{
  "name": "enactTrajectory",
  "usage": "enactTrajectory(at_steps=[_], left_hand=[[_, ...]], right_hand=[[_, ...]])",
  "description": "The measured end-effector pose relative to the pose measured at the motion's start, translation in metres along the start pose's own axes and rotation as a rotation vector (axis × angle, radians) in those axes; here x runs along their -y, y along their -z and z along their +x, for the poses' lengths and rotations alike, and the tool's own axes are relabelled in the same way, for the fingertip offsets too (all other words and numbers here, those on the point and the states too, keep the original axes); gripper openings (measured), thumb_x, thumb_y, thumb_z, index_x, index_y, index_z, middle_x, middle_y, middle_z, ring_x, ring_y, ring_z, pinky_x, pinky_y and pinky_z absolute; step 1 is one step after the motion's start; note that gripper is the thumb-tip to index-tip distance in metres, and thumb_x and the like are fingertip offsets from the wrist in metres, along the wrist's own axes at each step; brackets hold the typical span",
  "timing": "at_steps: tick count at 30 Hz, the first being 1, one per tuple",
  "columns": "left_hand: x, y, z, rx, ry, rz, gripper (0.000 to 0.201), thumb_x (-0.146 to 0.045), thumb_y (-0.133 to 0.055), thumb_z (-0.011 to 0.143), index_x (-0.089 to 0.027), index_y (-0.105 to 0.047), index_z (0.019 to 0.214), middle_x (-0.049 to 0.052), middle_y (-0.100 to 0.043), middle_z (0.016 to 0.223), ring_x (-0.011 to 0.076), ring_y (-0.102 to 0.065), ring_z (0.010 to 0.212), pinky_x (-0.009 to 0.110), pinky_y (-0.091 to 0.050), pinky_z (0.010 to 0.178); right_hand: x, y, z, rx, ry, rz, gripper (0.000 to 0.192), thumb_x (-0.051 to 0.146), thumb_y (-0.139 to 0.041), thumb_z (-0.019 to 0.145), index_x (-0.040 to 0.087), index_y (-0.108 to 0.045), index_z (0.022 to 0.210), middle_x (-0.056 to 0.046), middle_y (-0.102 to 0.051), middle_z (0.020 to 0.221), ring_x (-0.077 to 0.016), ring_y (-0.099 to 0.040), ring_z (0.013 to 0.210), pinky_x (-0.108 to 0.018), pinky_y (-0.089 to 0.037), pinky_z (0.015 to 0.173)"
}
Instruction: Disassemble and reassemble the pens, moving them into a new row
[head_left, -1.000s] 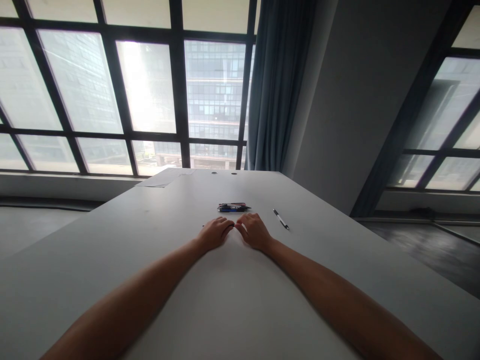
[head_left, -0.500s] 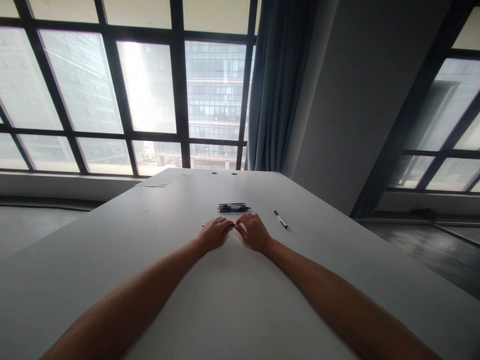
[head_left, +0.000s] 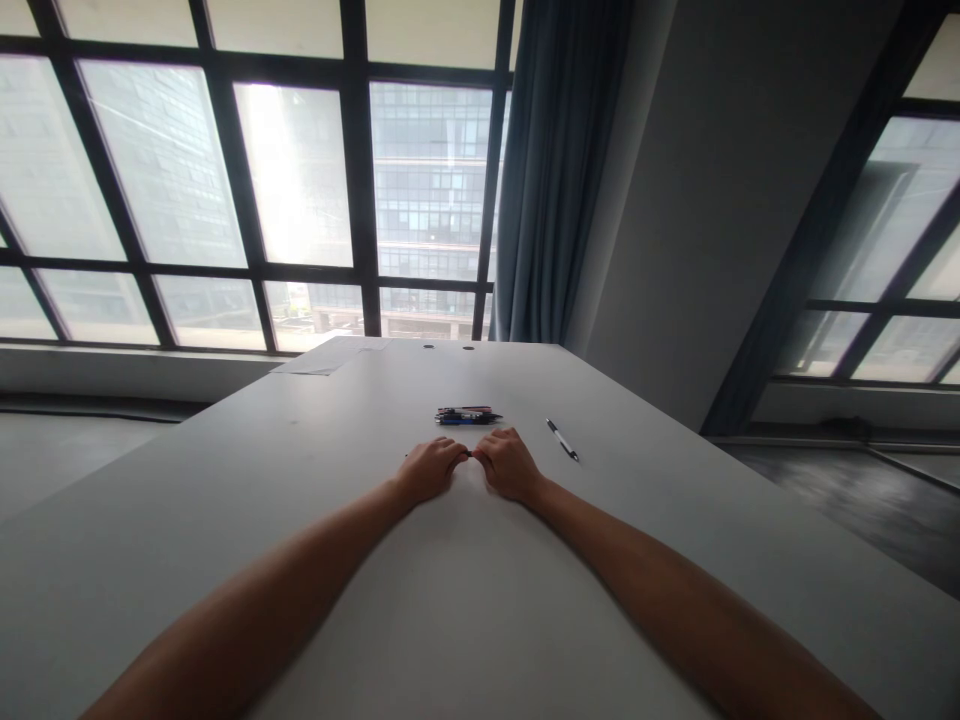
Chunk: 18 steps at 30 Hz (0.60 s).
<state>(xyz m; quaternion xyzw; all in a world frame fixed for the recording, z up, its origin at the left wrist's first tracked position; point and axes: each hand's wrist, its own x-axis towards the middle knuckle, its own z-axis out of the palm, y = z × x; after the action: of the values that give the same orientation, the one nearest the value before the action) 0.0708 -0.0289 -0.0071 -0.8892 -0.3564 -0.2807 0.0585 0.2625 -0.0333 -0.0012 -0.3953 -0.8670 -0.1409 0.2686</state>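
Where left hand point(head_left: 433, 468) nears right hand point(head_left: 510, 466), pen point(head_left: 470, 454) between

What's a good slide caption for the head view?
Left hand and right hand hold a slim dark item near piled pens.

The bare left forearm point(head_left: 277, 590) and right forearm point(head_left: 675, 600) taper toward a bare left hand point(head_left: 430, 467) and right hand point(head_left: 510, 464).

A slim, dark, pen-like object point(head_left: 470, 454) bridges the narrow gap between a person's left hand point(head_left: 433, 466) and right hand point(head_left: 507, 463), pinched in the fingertips of both. It runs crosswise, roughly level, at a white table point(head_left: 465, 600). A small dark end shows beyond the left hand; fingers hide most of its length.
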Motion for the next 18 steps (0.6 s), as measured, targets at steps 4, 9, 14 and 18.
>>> enactTrajectory(at_steps=[4, 9, 14, 18], left_hand=[[0.0, 0.0, 0.0, -0.045, 0.055, 0.09, 0.026, -0.03, -0.04, 0.095, -0.022, -0.061, 0.107, 0.007, -0.068, 0.094, 0.0205, -0.062, 0.09, 0.033, -0.048, 0.078], [0.006, -0.005, -0.001, -0.015, 0.209, 0.128, 0.024, -0.024, -0.042, 0.092, -0.021, -0.061, 0.106, 0.008, -0.069, 0.095, 0.021, -0.064, 0.083, 0.032, -0.048, 0.074], [0.006, -0.005, -0.002, -0.013, 0.029, 0.058, 0.029, -0.033, -0.04, 0.094, -0.023, -0.06, 0.112, 0.006, -0.07, 0.099, 0.0191, -0.065, 0.089, 0.03, -0.048, 0.08], [0.005, -0.001, -0.002, 0.003, 0.046, 0.074, 0.036, -0.047, -0.042, 0.093, -0.021, -0.062, 0.109, 0.007, -0.07, 0.086, 0.0194, -0.065, 0.082, 0.03, -0.048, 0.077]], right_hand=[[-0.004, -0.004, 0.001, -0.059, -0.112, -0.07, 0.025, 0.021, -0.043, 0.095, 0.015, -0.063, 0.083, -0.009, -0.064, 0.086, -0.0224, -0.052, 0.086, -0.037, -0.032, 0.082], [-0.016, -0.001, -0.002, -0.148, -0.226, -0.135, 0.019, 0.021, -0.044, 0.093, 0.015, -0.063, 0.094, -0.013, -0.061, 0.101, -0.0269, -0.05, 0.098, -0.046, -0.027, 0.096], [-0.001, 0.005, 0.0, -0.053, 0.077, -0.102, 0.035, 0.022, -0.045, 0.093, 0.014, -0.052, 0.125, -0.013, -0.062, 0.11, -0.0258, -0.051, 0.103, -0.044, -0.028, 0.102], [0.011, 0.004, 0.003, 0.064, 0.159, -0.116, 0.047, 0.008, -0.044, 0.086, 0.011, -0.047, 0.133, -0.013, -0.062, 0.104, -0.024, -0.052, 0.094, -0.037, -0.035, 0.091]])
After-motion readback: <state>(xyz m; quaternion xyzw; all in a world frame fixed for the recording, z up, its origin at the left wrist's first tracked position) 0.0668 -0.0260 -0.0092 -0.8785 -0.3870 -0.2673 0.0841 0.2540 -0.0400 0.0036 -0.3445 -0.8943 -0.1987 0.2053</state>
